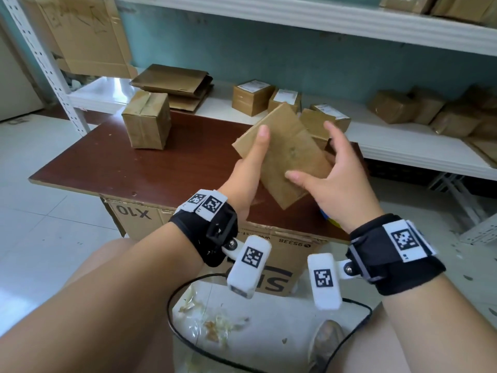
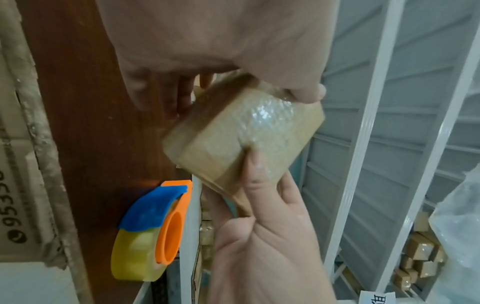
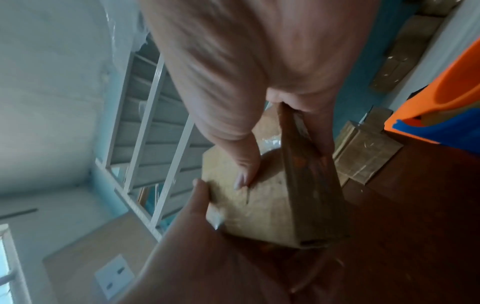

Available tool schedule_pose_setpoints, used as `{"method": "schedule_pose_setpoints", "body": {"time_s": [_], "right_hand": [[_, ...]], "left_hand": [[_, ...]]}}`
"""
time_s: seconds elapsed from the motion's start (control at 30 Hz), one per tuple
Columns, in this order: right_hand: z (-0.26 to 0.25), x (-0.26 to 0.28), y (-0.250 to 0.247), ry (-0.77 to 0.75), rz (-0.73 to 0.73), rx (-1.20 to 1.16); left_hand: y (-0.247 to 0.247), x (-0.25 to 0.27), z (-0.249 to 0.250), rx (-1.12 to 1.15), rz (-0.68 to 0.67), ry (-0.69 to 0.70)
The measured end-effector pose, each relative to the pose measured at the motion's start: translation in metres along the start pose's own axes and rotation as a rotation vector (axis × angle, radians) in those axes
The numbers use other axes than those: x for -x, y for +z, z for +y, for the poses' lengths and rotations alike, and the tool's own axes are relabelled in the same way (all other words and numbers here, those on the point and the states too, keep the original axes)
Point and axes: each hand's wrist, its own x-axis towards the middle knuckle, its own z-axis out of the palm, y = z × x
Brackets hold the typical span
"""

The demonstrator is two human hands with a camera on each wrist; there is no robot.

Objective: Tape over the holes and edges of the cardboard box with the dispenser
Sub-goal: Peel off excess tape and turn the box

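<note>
Both hands grip the cardboard box (image 1: 285, 154) above the counter (image 1: 129, 168): left hand (image 1: 248, 170), right hand (image 1: 333, 179). Right hand hides most of the tape dispenser (image 2: 153, 232); fingers partly hidden behind box.

wall (image 1: 269, 52): teal, scuffed | floor (image 1: 32, 211): pale tiles, scraps near feet | shelving (image 1: 322, 20): white metal racks, perforated uprights, taped parcels on boards | surface (image 1: 121, 162): dark red-brown wood board | window (image 3: 7, 267): daylight, left edge
</note>
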Motion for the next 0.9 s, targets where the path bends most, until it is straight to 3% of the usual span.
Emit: {"method": "schedule_pose_setpoints", "body": {"time_s": [0.13, 0.33, 0.5, 0.67, 0.77, 0.9], "right_hand": [[0.004, 0.003, 0.023, 0.026, -0.042, 0.013], [0.000, 0.000, 0.035, 0.420, -0.073, -0.426], [-0.007, -0.009, 0.040, 0.473, -0.071, -0.604], [-0.008, -0.029, 0.057, 0.591, -0.076, -0.851], [-0.009, -0.048, 0.066, 0.623, -0.039, -0.921], [-0.010, -0.074, 0.080, 0.590, 0.002, -0.959]], "left_hand": [[-0.005, 0.001, 0.004, 0.009, 0.087, -0.045], [-0.022, 0.004, 0.024, -0.106, 0.074, -0.103], [-0.039, 0.003, 0.029, -0.091, 0.194, 0.030], [-0.047, -0.009, 0.029, -0.072, 0.232, 0.172], [-0.054, -0.025, 0.030, -0.038, 0.183, 0.170], [-0.057, -0.054, 0.032, 0.010, 0.264, 0.187]]}}
